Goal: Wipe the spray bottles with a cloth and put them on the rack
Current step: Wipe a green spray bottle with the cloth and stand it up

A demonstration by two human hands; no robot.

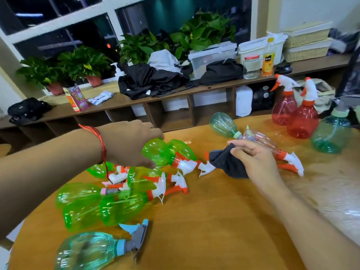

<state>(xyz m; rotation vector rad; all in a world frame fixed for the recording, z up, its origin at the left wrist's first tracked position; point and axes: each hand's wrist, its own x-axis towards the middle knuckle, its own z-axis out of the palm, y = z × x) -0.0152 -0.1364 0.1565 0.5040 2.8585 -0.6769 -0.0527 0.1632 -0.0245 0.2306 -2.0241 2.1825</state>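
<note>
My left hand (128, 141) grips the base of a green spray bottle (158, 152) lying on the wooden table (214, 221); a red string circles that wrist. My right hand (251, 158) pinches a dark grey cloth (226, 162) just right of that bottle's white and orange trigger. Several more green bottles (116, 209) lie in a heap at the left. A teal bottle with a blue trigger (93, 250) lies at the front. A clear pinkish bottle (266, 141) and a teal one (222, 122) lie behind my right hand.
Two red bottles (302, 121) and a teal one (329, 133) stand upright at the table's far right. Behind the table runs a low wooden shelf (175, 94) carrying plants, dark clothes, boxes, a jar and a juice bottle. Clear plastic film covers the table's right side.
</note>
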